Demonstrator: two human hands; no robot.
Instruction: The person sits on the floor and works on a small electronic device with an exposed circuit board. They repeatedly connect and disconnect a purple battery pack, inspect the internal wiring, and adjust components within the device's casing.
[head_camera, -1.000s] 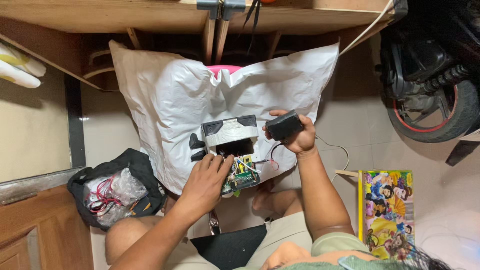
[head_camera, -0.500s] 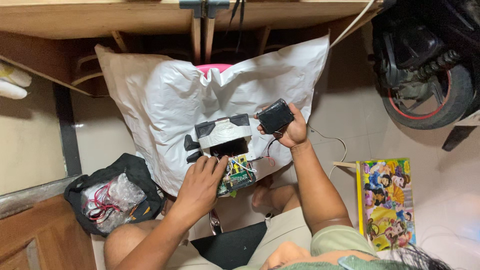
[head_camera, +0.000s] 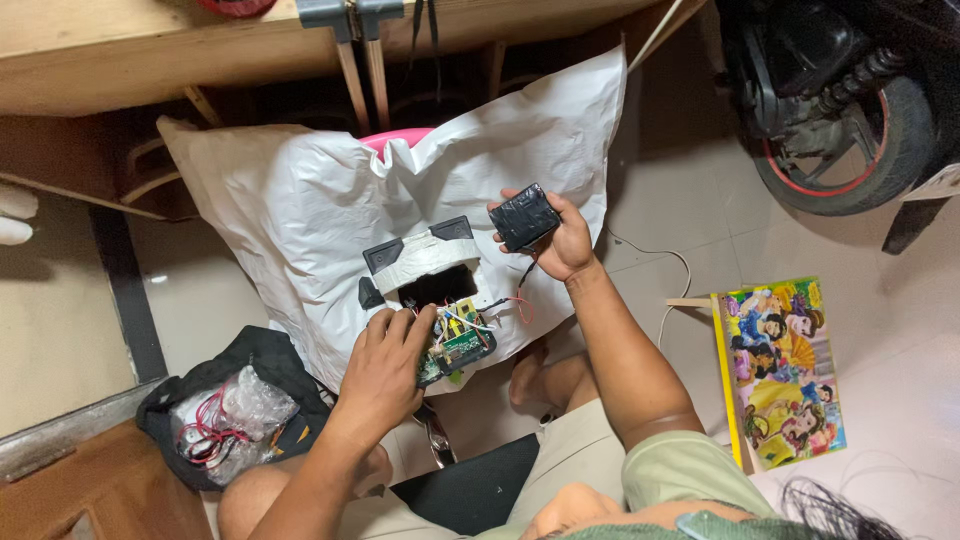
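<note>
His right hand (head_camera: 562, 240) grips a small black taped block (head_camera: 524, 215) by its edges, thin wires trailing fragile-looking, while left hand (head_camera: 385, 362) fingers pinch the green circuit board (head_camera: 458, 342) on the white sheet (head_camera: 300, 210).

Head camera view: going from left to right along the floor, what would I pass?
Black bag of red wires and clear plastic → left hand on the green circuit board → right hand holding a black taped block → colourful cartoon picture book.
</note>
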